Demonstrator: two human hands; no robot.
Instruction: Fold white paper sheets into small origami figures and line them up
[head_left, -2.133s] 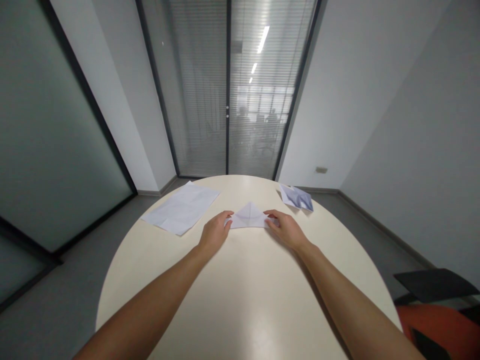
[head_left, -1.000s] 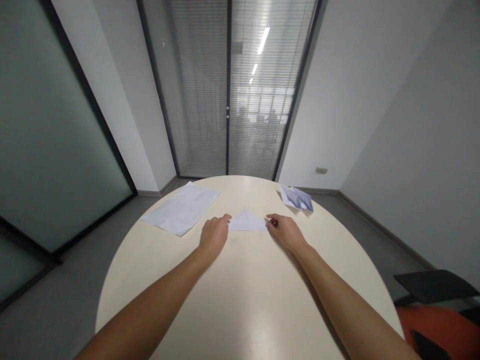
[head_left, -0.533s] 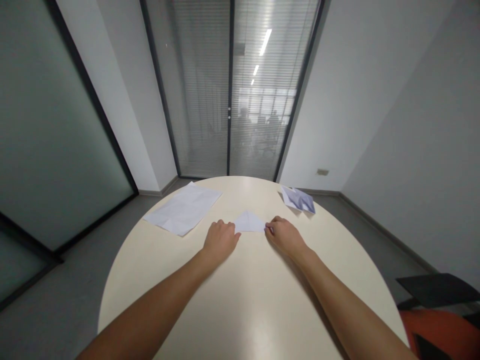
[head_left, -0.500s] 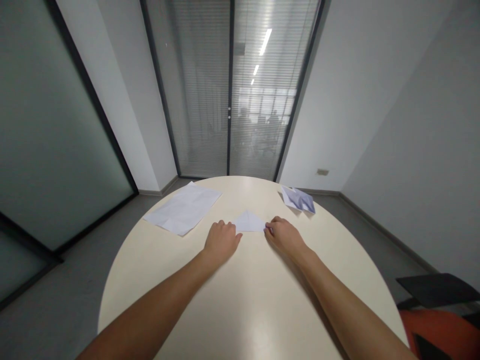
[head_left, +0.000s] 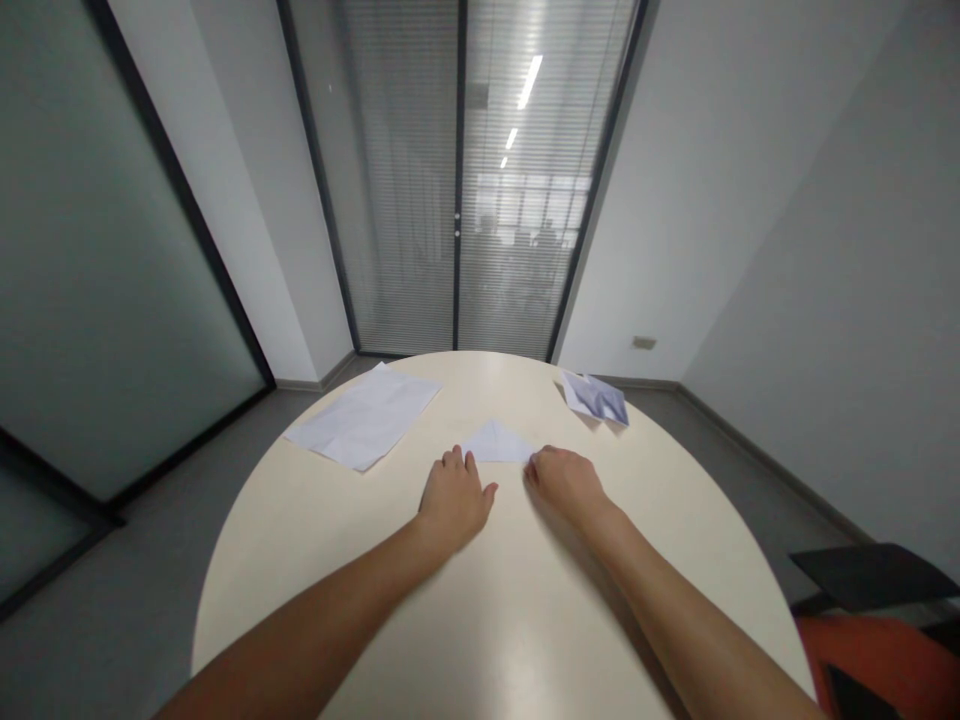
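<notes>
A small white sheet of paper (head_left: 495,443), folded into a triangle, lies flat on the round table with its point facing away from me. At its left corner, my left hand (head_left: 454,502) rests palm down, fingers stretched out and thumb apart; the fingertips touch or nearly touch the paper's edge. My right hand (head_left: 566,482) is closed at the opposite corner, its curled fingers pinching the folded paper there. The fingers hide that right tip.
A larger creased white sheet (head_left: 366,415) lies at the table's far left. Near the far right edge stands a folded purple-and-white paper piece (head_left: 596,398). The pale round table (head_left: 480,620) has an orange-and-black chair (head_left: 877,650) at its right.
My left hand has drawn back slightly toward me, its fingers straightening out. The right hand has turned a little and stays at the paper's right corner.
</notes>
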